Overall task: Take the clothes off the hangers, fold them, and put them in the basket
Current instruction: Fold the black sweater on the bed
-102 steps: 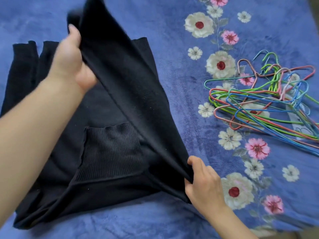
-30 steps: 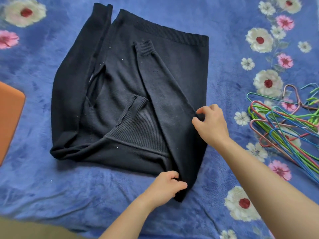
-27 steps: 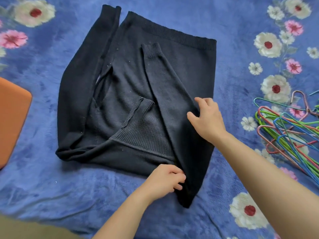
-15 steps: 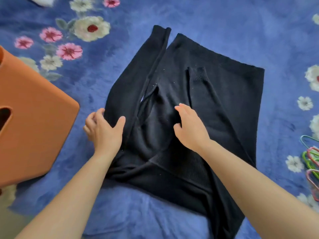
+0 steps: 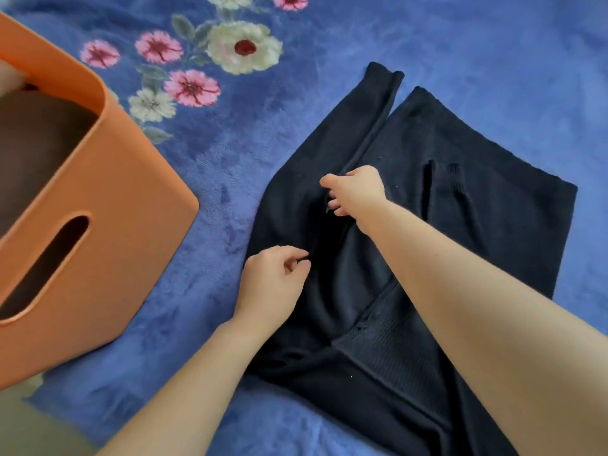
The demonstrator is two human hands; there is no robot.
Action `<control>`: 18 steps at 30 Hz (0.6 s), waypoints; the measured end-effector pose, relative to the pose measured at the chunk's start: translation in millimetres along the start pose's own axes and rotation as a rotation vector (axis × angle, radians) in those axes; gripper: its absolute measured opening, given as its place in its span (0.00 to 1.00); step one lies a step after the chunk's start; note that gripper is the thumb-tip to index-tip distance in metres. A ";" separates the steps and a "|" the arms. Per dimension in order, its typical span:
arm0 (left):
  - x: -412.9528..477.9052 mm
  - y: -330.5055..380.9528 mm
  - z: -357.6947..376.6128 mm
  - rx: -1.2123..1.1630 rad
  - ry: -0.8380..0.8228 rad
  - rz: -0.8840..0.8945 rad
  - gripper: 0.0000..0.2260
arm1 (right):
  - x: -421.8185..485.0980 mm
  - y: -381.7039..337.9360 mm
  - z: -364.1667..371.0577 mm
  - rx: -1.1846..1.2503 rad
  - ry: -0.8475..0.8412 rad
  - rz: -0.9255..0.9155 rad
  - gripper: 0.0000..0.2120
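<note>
A black knit sweater [image 5: 477, 232] lies flat on the blue flowered blanket, its right sleeve folded across the body. The left sleeve runs along the left edge. My left hand [image 5: 273, 284] pinches the sleeve's fabric near the sweater's left side. Farther up, my right hand [image 5: 355, 190] grips the same sleeve at its inner edge. The orange basket [image 5: 108, 232] stands at the left with dark folded cloth inside.
The blue blanket [image 5: 477, 44] with pink and white flowers covers the whole surface. A slot handle is cut in the basket's near wall. The hangers are out of view.
The view swung left, bringing the basket in and the hangers out. Both hands went from the sweater's right edge to its left sleeve and now pinch the sleeve.
</note>
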State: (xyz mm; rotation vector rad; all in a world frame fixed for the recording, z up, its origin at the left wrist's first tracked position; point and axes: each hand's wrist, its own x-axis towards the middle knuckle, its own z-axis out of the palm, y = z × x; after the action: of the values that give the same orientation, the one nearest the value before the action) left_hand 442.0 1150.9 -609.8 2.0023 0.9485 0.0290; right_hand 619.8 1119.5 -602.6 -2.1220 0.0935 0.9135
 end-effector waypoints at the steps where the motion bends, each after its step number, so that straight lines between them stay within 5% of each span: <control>1: -0.4 6.1 -6.3 -0.160 -0.016 -0.051 0.06 | 2.5 -4.6 -0.7 0.038 0.004 0.049 0.06; 4: -3.1 15.6 -26.2 -0.633 -0.210 -0.115 0.03 | 11.2 -17.8 -4.2 0.290 0.015 0.147 0.09; 7: -4.2 21.8 -35.3 -0.773 -0.437 -0.091 0.13 | 15.6 -33.3 -17.8 0.460 -0.018 0.216 0.28; 11: -5.0 44.7 -33.1 -0.642 -0.582 0.009 0.06 | 3.2 -63.0 -55.1 0.605 -0.005 -0.007 0.12; 15: -17.3 73.1 -15.0 -0.443 -0.657 0.203 0.07 | -14.9 -48.8 -125.8 0.849 0.029 -0.197 0.13; 18: -33.8 80.7 13.4 -0.132 -0.718 0.290 0.07 | -23.2 0.1 -177.3 0.845 0.168 -0.164 0.09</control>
State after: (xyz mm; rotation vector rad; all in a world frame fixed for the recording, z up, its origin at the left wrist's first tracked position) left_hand 472.2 1095.2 -547.9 1.8025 0.1915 -0.4273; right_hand 705.1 989.4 -514.5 -1.3804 0.3246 0.4662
